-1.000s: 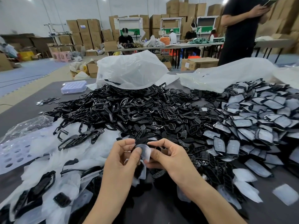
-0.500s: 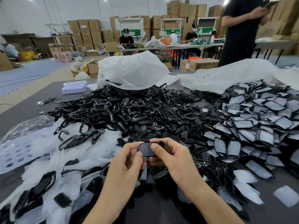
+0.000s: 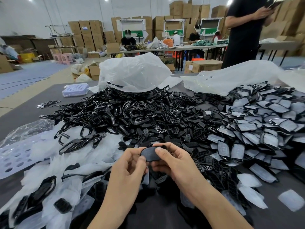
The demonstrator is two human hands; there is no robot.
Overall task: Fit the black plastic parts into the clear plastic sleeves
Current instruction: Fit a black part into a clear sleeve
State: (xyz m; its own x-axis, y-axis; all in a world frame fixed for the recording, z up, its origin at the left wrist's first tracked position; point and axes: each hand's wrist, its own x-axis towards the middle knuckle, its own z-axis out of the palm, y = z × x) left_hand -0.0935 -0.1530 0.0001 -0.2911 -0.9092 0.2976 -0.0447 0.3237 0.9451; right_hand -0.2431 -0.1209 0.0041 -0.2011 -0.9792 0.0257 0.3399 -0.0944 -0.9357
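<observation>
- A second ago a pale sleeve shows between the fingertips. Now a black part [image 3: 150,153] sits there instead, and its broad face, which was edge-on half a second ago, is tipped up toward the camera.
- The left hand [image 3: 130,166] pinches the part's left end, thumb on top and fingers curled beneath. The right hand [image 3: 176,162] grips the right end the same way, so each hand has hold of one end.
- Holding it by both ends at centre frame, above the heaps, probably leaves the face open for checking the fit. The part has a dull grey sheen, but I cannot tell whether a sleeve already covers it.
- The pile of loose parts [image 3: 132,116] lies straight ahead in mid frame, within easy reach for the next pick.
- The empty clear sleeves [image 3: 49,154] spread across the lower left, on the left hand's side.
- The sleeved pieces [image 3: 264,123] are heaped at the right, apart from the bare stock, likely so finished work stays sorted.
- All of this rests on the grey table [image 3: 24,113].
</observation>
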